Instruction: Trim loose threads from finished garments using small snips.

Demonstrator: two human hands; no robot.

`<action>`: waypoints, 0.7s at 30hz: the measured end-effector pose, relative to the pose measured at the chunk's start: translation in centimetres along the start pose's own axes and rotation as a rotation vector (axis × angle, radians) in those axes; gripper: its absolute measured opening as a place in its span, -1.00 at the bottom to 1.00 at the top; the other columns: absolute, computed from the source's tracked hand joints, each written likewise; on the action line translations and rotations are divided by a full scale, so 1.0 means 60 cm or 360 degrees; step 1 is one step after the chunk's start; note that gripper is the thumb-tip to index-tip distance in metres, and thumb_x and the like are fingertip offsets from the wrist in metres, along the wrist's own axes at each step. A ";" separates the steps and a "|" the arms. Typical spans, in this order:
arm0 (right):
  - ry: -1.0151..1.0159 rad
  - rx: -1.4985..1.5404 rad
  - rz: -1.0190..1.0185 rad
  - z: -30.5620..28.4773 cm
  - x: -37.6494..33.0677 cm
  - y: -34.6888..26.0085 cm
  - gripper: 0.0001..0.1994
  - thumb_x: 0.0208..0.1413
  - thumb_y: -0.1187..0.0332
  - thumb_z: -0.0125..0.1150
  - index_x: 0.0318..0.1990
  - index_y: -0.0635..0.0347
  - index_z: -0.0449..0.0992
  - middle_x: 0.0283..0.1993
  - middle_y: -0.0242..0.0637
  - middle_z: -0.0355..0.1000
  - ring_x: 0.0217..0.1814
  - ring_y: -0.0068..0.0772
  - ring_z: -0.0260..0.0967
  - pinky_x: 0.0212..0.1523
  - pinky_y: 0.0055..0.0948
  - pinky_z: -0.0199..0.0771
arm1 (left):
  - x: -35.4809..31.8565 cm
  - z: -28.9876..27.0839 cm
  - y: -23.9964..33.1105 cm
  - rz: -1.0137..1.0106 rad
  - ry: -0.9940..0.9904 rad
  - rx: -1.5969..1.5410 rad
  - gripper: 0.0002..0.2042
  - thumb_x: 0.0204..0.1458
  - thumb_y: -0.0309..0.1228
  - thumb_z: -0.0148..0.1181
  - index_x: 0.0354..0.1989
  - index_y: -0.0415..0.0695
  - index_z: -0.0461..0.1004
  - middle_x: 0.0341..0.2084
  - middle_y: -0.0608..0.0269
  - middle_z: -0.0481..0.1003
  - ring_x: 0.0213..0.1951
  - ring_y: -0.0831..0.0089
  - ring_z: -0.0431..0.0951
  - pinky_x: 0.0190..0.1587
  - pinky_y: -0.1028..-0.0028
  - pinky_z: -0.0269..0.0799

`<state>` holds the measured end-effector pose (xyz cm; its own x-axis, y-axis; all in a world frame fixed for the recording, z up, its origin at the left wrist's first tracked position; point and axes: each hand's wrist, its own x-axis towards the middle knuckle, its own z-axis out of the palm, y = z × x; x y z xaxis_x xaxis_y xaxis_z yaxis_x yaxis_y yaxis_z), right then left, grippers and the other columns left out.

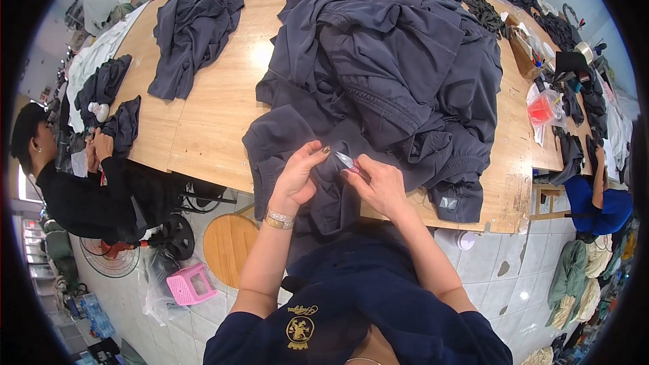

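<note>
My right hand [378, 186] is closed around small thread snips [346, 161] with pale metal blades and a reddish handle. Their tips point toward my left hand [297, 179], whose thumb and forefinger are pinched together. What lies in that pinch is too small to make out. Beneath both hands is a dark grey garment [331, 203], part of which hangs over the table's near edge. It meets a large heap of dark grey garments [405, 47], some with gathered elastic waistbands, just beyond my hands.
Another dark garment [196, 34] lies on the wooden table [223, 115] at the far left. A co-worker [88, 189] handles dark cloth at the left; another person [595, 199] is at the right. A round wooden stool [231, 249] and a pink plastic stool [192, 284] stand below.
</note>
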<state>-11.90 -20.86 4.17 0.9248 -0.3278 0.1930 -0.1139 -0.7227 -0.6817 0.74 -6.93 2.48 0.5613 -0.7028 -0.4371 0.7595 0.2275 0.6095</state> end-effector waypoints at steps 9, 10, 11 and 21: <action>-0.0013 -0.0009 0.0009 -0.002 0.001 -0.001 -0.64 0.05 0.04 0.12 -0.48 0.16 0.30 -0.62 -0.23 0.37 -0.56 -0.08 0.37 -0.57 -0.25 0.27 | -0.003 0.001 0.001 0.0080 0.0004 0.0105 -0.78 0.03 -0.56 0.11 -0.15 -0.18 0.28 -0.27 0.24 0.45 -0.23 0.56 0.46 -0.17 0.63 0.36; -0.0023 0.0000 0.0019 -0.003 0.000 0.000 -0.64 0.05 0.04 0.12 -0.48 0.16 0.30 -0.62 -0.23 0.37 -0.56 -0.08 0.37 -0.57 -0.24 0.27 | -0.003 0.001 0.002 0.0071 0.0011 0.0090 -0.78 0.03 -0.57 0.11 -0.15 -0.18 0.28 -0.27 0.24 0.46 -0.23 0.56 0.46 -0.16 0.63 0.35; -0.0023 0.0000 0.0018 -0.003 -0.001 0.000 -0.64 0.05 0.04 0.12 -0.48 0.16 0.30 -0.62 -0.23 0.37 -0.56 -0.08 0.37 -0.57 -0.24 0.27 | -0.002 0.001 0.003 0.0062 0.0019 0.0075 -0.78 0.03 -0.57 0.11 -0.15 -0.18 0.29 -0.27 0.24 0.46 -0.23 0.56 0.46 -0.16 0.63 0.35; -0.0058 0.0037 0.0019 -0.005 0.002 -0.005 -0.64 0.06 0.04 0.11 -0.48 0.16 0.30 -0.62 -0.20 0.37 -0.55 -0.06 0.36 -0.56 -0.23 0.26 | -0.001 -0.001 0.002 0.0084 -0.0012 0.0063 -0.79 0.03 -0.58 0.12 -0.16 -0.17 0.30 -0.28 0.24 0.46 -0.23 0.55 0.47 -0.14 0.63 0.35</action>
<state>-11.87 -20.85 4.65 0.9361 -0.3137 0.1590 -0.1171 -0.7043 -0.7001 0.80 -6.80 2.53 0.5976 -0.6956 -0.3988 0.7153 0.2377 0.6571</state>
